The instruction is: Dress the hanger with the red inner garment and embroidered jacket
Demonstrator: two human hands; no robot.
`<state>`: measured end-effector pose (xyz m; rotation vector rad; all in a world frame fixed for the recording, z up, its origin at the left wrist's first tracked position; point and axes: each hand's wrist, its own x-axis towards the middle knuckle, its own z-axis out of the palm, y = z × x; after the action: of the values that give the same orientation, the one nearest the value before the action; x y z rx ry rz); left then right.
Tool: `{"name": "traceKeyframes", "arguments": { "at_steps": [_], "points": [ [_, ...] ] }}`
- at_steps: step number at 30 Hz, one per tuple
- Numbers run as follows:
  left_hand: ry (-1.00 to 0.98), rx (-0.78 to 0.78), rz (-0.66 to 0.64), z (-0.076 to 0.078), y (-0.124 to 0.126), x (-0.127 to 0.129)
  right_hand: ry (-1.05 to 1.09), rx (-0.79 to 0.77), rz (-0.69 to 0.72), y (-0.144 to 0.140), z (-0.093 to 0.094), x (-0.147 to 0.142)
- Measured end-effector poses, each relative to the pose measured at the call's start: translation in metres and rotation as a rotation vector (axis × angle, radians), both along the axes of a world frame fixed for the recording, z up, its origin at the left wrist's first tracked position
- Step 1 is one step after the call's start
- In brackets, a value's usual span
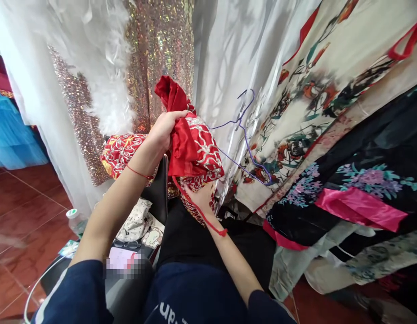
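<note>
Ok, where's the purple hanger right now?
In the head view, the purple hanger is right of centre, with the red embroidered garment to its left and the cream printed fabric to its right.

Garment [206,150] before hanging cloth [161,49] — bottle [76,222] to its left, hanger [240,120] to its right.

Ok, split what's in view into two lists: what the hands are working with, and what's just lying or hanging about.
In use:
- red cloth, gripped by the left hand; the right hand is at its lower edge

Lying or hanging about:
- bottle
- spotted cloth
- feathery white garment
- purple hanger, in neither hand; possibly related
</note>
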<state>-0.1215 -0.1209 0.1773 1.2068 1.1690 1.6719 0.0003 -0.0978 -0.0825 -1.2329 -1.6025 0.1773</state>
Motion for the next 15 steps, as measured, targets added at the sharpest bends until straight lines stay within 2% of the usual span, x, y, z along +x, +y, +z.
{"name": "traceKeyframes", "arguments": {
  "at_steps": [3, 5, 8, 12, 15],
  "points": [
    [0.186, 0.079, 0.077, 0.011, -0.016, -0.022, 0.001, 0.005, 0.167, 0.042, 0.027, 0.003],
    [0.257, 0.09, 0.119, 0.019, -0.021, -0.046, -0.003, 0.039, 0.201, 0.073, 0.057, 0.009],
    [0.179, 0.077, 0.121, 0.031, -0.027, -0.086, -0.025, 0.159, 0.195, 0.112, 0.112, 0.006],
    [0.011, 0.219, 0.168, 0.032, -0.049, -0.132, -0.134, 0.262, 0.183, 0.141, 0.177, -0.034],
    [0.031, 0.406, 0.386, 0.023, -0.078, -0.169, -0.207, 0.371, 0.221, 0.148, 0.206, -0.082]
  ]
}}
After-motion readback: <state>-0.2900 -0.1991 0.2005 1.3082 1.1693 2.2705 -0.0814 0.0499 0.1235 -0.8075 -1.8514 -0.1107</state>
